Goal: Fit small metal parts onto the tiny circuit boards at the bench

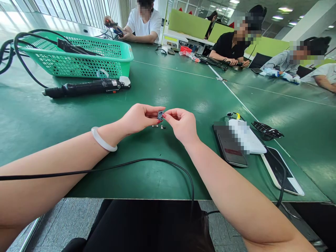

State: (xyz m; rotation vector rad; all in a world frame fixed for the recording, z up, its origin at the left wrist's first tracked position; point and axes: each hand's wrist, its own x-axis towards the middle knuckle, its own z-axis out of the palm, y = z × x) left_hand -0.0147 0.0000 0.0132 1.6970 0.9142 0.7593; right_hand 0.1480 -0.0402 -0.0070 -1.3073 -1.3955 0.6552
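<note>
Between thumb and fingers, my left hand (140, 119) pinches a small dark circuit board (160, 115) with light metal parts on it. The fingertips of my right hand (181, 122) are closed against the board's right edge; whether they also hold a smaller part I cannot make out. Just below the fingers, a tiny silvery rectangular part (155, 126) lies on the green table (147, 182). Beside it are small metal bits (162, 127), too small to name.
A green basket (78, 57) with cables stands back left, a black electric screwdriver (86, 87) before it. Right of my hands lie a black phone (229, 145), a white device (246, 136) and a white-edged phone (282, 171). A black cable (147, 159) crosses my left forearm. Several people sit beyond.
</note>
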